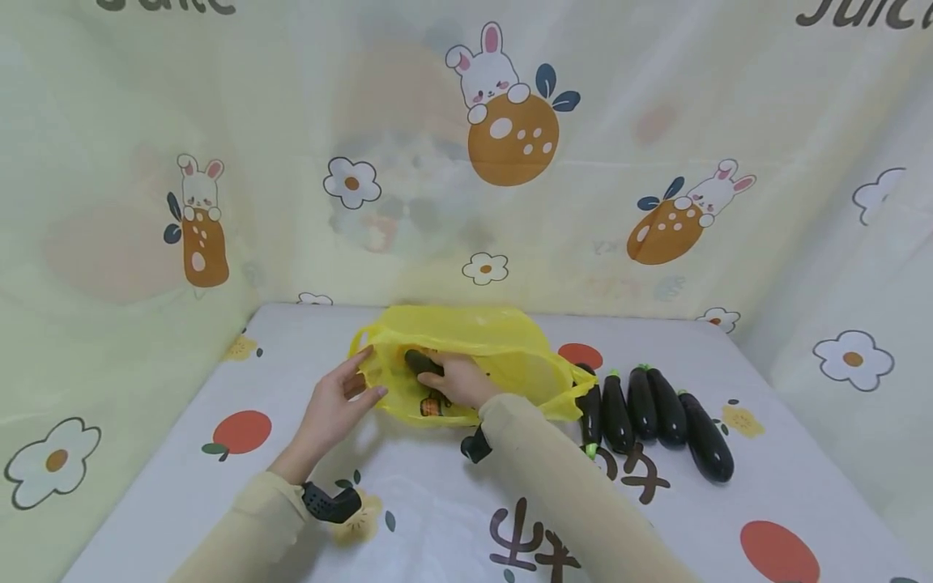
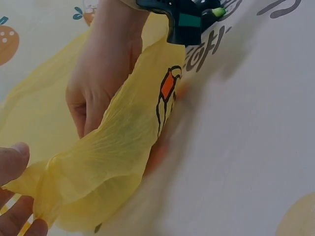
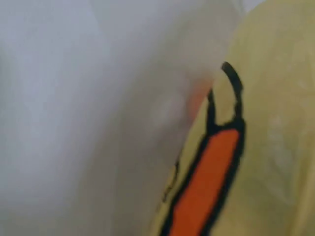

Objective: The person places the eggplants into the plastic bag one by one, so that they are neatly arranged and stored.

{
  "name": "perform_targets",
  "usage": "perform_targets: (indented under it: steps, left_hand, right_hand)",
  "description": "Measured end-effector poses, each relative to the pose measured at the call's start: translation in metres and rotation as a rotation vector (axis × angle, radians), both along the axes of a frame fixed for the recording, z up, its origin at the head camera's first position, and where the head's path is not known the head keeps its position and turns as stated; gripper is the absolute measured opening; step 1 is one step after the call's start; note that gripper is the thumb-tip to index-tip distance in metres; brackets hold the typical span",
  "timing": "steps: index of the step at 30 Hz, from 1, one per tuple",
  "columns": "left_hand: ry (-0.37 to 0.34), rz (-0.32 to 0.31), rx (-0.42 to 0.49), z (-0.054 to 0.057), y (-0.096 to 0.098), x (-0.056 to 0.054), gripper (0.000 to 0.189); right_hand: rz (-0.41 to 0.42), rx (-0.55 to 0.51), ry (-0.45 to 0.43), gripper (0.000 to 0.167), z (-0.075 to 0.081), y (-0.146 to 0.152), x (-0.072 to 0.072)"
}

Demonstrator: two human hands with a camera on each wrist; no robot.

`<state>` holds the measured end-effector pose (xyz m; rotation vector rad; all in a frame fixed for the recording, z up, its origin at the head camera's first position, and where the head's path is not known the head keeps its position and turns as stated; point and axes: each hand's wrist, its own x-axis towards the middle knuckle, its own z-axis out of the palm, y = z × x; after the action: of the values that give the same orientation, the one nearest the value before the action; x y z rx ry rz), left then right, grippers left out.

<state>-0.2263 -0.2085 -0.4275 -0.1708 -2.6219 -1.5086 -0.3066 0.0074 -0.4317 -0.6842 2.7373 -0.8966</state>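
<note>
A thin yellow plastic bag (image 1: 455, 324) lies on the table with its mouth toward me. At its left side my left hand (image 1: 338, 405) pinches the rim between thumb and fingers; in the left wrist view those fingertips (image 2: 17, 160) grip the gathered plastic. My right hand (image 1: 461, 380) reaches inside the bag and grips a dark eggplant (image 1: 421, 363), its rounded end pointing left. The front wall of the bag hides the right fingers in the left wrist view. Bag plastic (image 3: 266, 123) with an orange print fills much of the right wrist view.
To the right of the bag, several glossy dark eggplants (image 1: 665, 409) lie side by side, the leftmost partly covered by the bag's handle (image 1: 579, 389). A printed cloth (image 1: 408, 502) covers the table, and a printed curtain (image 1: 408, 267) stands behind it and at both sides.
</note>
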Motion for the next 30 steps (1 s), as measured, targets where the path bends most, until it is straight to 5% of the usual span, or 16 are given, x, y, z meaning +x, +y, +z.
perform_targets:
  steps: [7, 18, 21, 24, 30]
  left_hand:
    - [0.007, -0.008, 0.014, -0.001, 0.008, 0.002, 0.070]
    - [0.051, -0.009, -0.001, 0.000, 0.012, 0.004, 0.068]
    - [0.057, 0.001, -0.001, 0.001, 0.011, 0.005, 0.068]
    - [0.053, 0.005, -0.019, 0.001, 0.009, 0.006, 0.069]
    - [0.012, 0.014, -0.049, 0.001, 0.001, 0.007, 0.071]
  right_hand:
    - [-0.019, -0.055, 0.030, 0.053, -0.012, 0.006, 0.003]
    - [-0.023, -0.065, 0.016, 0.046, -0.006, 0.017, 0.008]
    - [-0.003, -0.096, 0.033, 0.045, 0.002, 0.023, 0.012]
    - [0.029, -0.093, 0.034, 0.061, 0.010, 0.033, 0.019]
    - [0.132, -0.098, -0.040, 0.071, 0.031, 0.062, 0.046]
